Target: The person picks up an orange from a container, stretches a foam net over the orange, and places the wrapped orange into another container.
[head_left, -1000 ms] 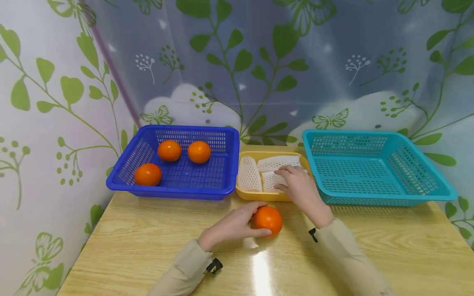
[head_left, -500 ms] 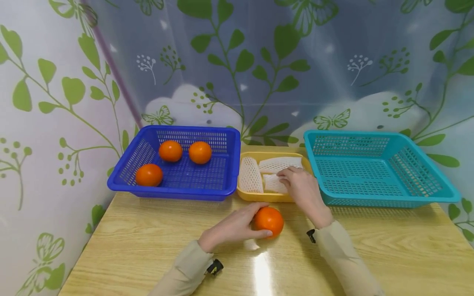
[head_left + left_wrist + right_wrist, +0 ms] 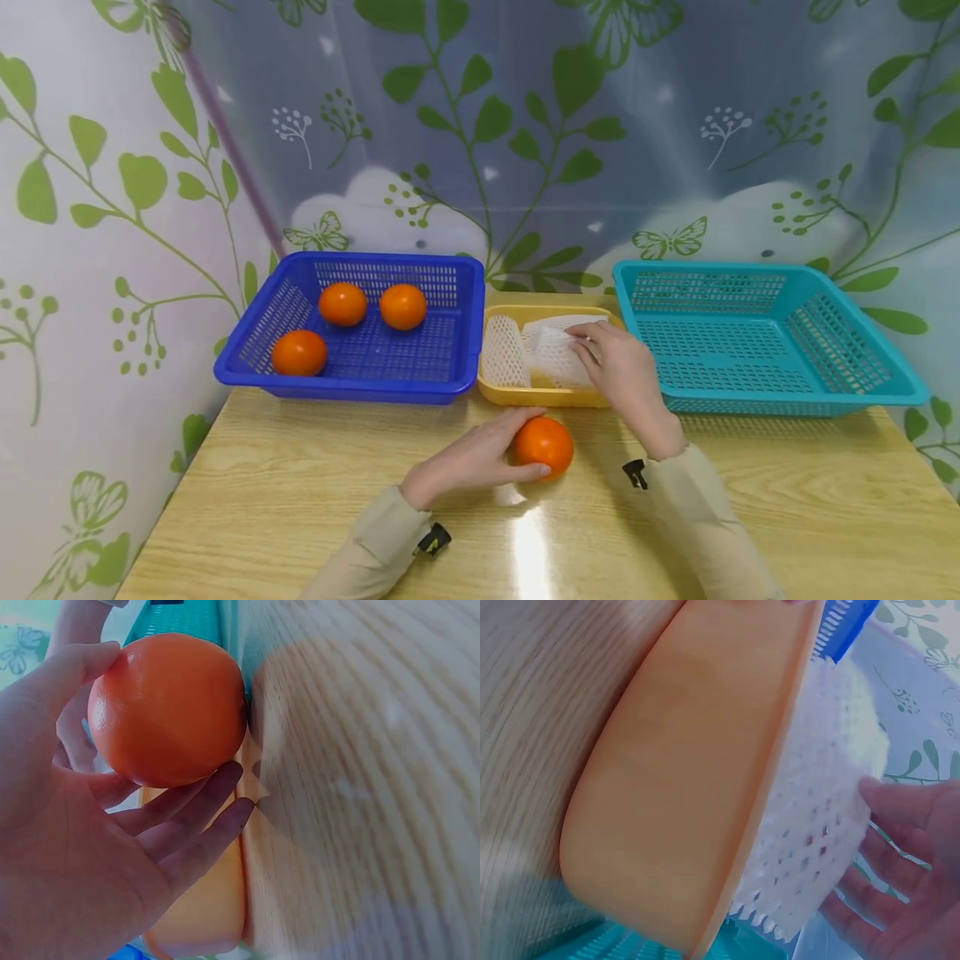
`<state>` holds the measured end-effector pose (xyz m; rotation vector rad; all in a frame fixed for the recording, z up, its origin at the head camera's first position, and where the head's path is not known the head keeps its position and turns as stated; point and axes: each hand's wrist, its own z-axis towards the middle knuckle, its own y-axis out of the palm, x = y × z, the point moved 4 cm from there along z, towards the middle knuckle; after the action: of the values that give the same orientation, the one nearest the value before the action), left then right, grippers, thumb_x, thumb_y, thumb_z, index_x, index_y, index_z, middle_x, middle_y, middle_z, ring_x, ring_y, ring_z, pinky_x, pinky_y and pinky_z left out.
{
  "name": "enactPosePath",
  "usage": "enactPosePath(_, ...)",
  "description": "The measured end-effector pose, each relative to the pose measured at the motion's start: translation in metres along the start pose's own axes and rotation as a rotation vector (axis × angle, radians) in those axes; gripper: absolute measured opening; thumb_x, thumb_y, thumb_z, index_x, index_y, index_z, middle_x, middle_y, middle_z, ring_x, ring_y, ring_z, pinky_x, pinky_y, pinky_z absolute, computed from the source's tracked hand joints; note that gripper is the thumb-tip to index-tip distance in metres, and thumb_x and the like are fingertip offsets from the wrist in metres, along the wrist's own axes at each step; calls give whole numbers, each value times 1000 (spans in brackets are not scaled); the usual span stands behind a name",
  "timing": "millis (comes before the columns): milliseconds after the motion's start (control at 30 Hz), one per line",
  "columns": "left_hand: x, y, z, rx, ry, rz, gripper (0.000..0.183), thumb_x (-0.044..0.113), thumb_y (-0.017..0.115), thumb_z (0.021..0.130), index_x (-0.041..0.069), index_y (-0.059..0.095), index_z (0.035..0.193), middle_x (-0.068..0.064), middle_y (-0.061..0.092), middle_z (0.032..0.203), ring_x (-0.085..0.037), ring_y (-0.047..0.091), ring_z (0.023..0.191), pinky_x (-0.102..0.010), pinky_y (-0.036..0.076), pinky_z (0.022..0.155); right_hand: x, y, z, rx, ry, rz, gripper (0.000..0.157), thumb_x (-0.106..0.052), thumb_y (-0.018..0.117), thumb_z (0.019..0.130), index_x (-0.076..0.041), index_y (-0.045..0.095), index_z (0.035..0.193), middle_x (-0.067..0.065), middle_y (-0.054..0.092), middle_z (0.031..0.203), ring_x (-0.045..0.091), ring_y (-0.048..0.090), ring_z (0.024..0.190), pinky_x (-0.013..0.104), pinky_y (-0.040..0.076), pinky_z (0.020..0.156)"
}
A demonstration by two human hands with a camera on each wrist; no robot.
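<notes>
On the table, a round, glossy orange fruit (image 3: 543,447) sits in front of the yellow basket (image 3: 540,398). My left hand (image 3: 480,454) holds it from the left side, thumb in front and fingers behind; the left wrist view shows the thumb (image 3: 94,660) against its skin. Over the yellow basket, my right hand (image 3: 618,362) pinches a white foam net sleeve (image 3: 810,817) between thumb and fingers, its lattice partly raised above the rim. More white foam nets (image 3: 504,354) lie in that basket, one along its left side.
At left stands a blue basket (image 3: 360,387) with several of the same orange fruits (image 3: 343,304). A teal basket (image 3: 780,400) stands at right. Behind them hangs a leaf-patterned curtain (image 3: 480,167). The wooden table (image 3: 300,467) runs along the front.
My right hand has taken hold of a foam net and raised it slightly from the yellow basket. The left hand and the fruit it holds stay in place.
</notes>
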<state>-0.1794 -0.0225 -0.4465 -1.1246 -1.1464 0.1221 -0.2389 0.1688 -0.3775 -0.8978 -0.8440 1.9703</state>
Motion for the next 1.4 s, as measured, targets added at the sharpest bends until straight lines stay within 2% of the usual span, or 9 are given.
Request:
enactPosePath(300,1,2,0,8,-15,8,78,52,70,92,17,40,155,-7,54,147,-23,58,130,-44,50,110,1,-17,3,145,152,321,22,-19,68,98,-5,73,114,17,76,108,33,73,91,48,62,80)
enactPosePath(433,1,2,1,8,-17,4,78,54,70,92,18,39,155,-7,53,148,-23,58,130,-43,50,110,3,-24,2,136,245,456,27,-23,64,101,-6,68,122,17,75,115,26,72,98,28,61,83)
enactPosePath(600,5,-3,1,25,-13,-45,73,53,65,95,18,40,155,-8,53,149,-23,58,131,-43,51,109,4,-32,-2,136,322,657,34,-25,59,104,-4,60,130,8,70,120,1,64,102,7,50,85)
enactPosePath(767,13,-19,6,177,18,-205,51,40,52,106,12,48,148,-10,57,147,-24,61,129,-41,53,107,0,-40,-6,170,353,832,28,-21,55,106,-5,56,129,-13,64,115,-1,62,102,11,52,85)
enactPosePath(867,17,-27,12,293,23,-329,42,34,46,109,8,57,139,-12,63,140,-28,65,124,-42,56,102,-5,-42,-9,190,333,939,21,-17,53,106,-10,56,125,-16,66,112,3,63,102,14,55,83)
enactPosePath(967,20,-30,19,356,-14,-517,42,33,40,111,3,62,131,-18,67,132,-34,67,120,-47,58,99,-10,-42,-13,191,289,1025,19,-13,51,106,-15,57,124,-15,68,113,3,64,103,15,56,84)
enactPosePath(1133,22,-29,26,369,-112,-839,54,37,34,112,-8,60,128,-29,64,128,-40,67,115,-47,59,98,-17,-37,-22,150,217,1087,22,-11,48,107,-19,57,126,-14,67,117,3,64,106,17,55,87)
enactPosePath(1233,21,-25,28,350,-148,-939,58,39,34,112,-11,58,129,-32,63,128,-33,68,109,-42,59,97,-20,-32,-27,107,179,1112,23,-11,46,108,-19,58,126,-12,66,114,3,63,102,17,54,84)
enactPosePath(1400,15,-20,28,335,-174,-1036,60,43,37,110,-9,57,134,-27,63,131,-16,69,104,-36,58,100,-26,-25,-30,27,104,1151,22,-8,43,108,-4,57,126,-10,69,116,8,65,105,20,56,84)
